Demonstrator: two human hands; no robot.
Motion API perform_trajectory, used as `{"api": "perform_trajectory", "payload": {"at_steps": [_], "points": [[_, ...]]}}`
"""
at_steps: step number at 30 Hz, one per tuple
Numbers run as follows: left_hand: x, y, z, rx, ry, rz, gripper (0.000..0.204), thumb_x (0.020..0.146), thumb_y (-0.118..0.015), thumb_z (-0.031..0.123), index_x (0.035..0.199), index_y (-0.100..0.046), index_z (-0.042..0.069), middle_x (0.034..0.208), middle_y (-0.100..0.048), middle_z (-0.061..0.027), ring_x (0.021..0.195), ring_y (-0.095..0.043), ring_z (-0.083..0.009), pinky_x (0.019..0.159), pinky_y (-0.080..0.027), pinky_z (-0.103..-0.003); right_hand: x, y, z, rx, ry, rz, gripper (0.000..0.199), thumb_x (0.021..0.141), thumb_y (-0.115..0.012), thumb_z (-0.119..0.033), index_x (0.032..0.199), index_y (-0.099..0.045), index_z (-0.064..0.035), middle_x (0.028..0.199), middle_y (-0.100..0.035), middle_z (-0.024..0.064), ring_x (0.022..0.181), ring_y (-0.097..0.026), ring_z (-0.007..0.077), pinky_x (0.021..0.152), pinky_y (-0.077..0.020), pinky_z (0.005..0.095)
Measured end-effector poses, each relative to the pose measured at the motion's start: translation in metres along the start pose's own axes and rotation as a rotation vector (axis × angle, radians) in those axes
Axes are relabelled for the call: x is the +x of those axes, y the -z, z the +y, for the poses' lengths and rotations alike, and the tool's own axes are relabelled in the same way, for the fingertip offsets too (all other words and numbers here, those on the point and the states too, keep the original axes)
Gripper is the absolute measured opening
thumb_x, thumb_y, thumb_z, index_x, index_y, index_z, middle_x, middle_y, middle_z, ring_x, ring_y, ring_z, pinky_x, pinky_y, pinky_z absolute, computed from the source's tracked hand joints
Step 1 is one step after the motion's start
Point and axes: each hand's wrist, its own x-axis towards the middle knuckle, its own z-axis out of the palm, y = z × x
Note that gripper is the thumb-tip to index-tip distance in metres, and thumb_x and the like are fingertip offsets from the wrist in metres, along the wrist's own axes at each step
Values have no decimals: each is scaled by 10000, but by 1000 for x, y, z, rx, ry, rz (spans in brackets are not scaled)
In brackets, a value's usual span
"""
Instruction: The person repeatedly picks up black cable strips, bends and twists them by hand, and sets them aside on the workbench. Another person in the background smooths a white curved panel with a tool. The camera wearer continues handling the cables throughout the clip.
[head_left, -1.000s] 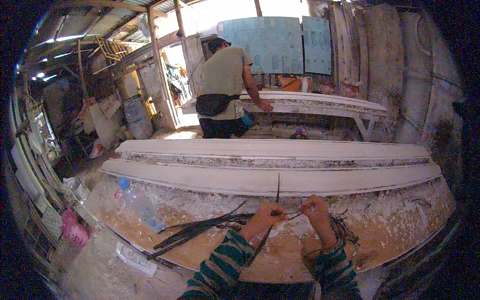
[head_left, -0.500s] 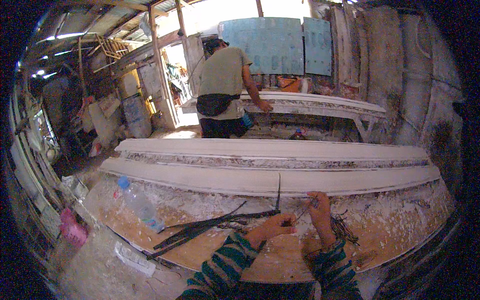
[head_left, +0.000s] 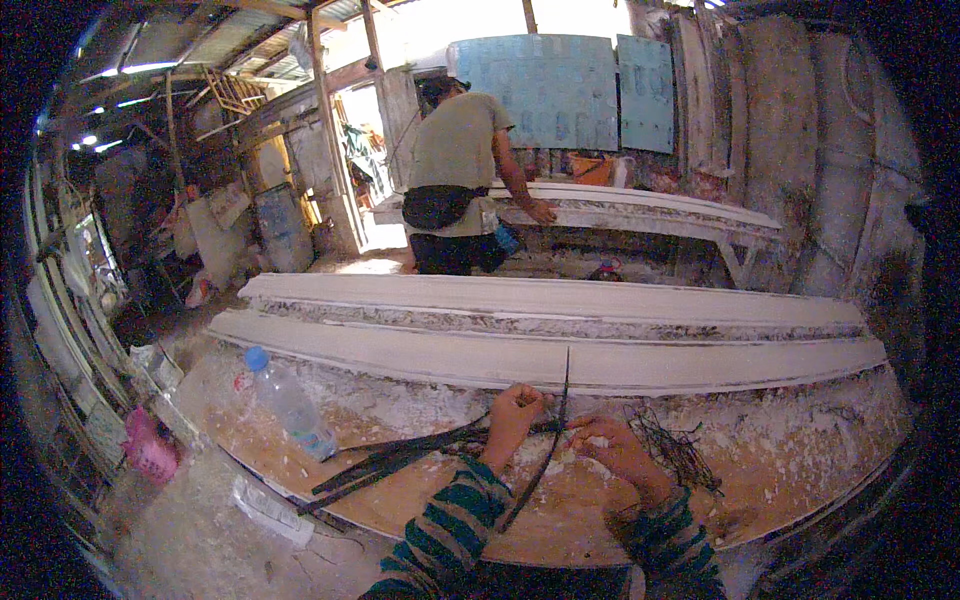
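Observation:
My left hand (head_left: 515, 415) is closed in a pinch just above a spread of long black strips (head_left: 400, 460) on the worktable. Whatever its fingertips hold is too fine to make out. To its right, my right hand (head_left: 612, 450) has its fingers pinched together, and what they grip is also unclear. Between the hands, a single long thin black strip (head_left: 540, 465) runs from the near side of the table to over the nearer white molding (head_left: 480, 362). A tangle of thin dark strands (head_left: 680, 455) lies just beyond my right hand.
A clear plastic bottle with a blue cap (head_left: 290, 405) lies left of the strips. A second long white molding (head_left: 560, 297) runs behind the first. Farther off, a person (head_left: 455, 160) leans over another bench (head_left: 650, 208). A pink bag (head_left: 150, 445) lies low at the left.
My left hand has moved up and slightly left. My right hand has come lower and toward the left. The long strip now shows further down between the hands.

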Motion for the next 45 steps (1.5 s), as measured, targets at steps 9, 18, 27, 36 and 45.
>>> {"api": "perform_trajectory", "payload": {"at_steps": [9,18,27,36,45], "points": [[-8,-1,12,213,-58,-79,64,792,-607,53,805,-642,2,797,-672,-72,725,-606,-121,670,-479,-265,-6,-1,-22,207,-100,-87,143,756,-695,-115,877,-669,-43,1116,-577,112,1029,-529,208,876,-421,352],[-17,-16,-1,497,-443,-385,143,752,-680,155,820,-650,32,765,-639,-45,732,-576,-129,680,-454,-276,2,10,8,-101,24,391,148,667,-710,-43,685,-564,-56,713,-578,29,724,-554,152,685,-446,300],[-35,-35,7,121,-77,-753,166,765,-690,175,836,-620,42,760,-590,-27,749,-528,-109,693,-437,-279,11,25,43,-234,139,650,149,665,-649,3,771,-571,-66,646,-495,8,632,-467,108,616,-394,244],[-39,-41,-4,-143,47,-763,197,780,-687,189,758,-538,63,720,-511,34,689,-453,-71,629,-399,-245,10,10,21,-231,112,697,170,749,-628,-37,914,-662,-58,759,-615,45,673,-523,107,661,-439,260],[-5,-21,-32,98,-35,-286,198,779,-660,124,686,-492,76,640,-481,44,622,-431,-61,562,-365,-230,12,21,16,-297,159,597,96,734,-680,-100,805,-669,-36,768,-638,65,787,-582,185,733,-460,304]]}}
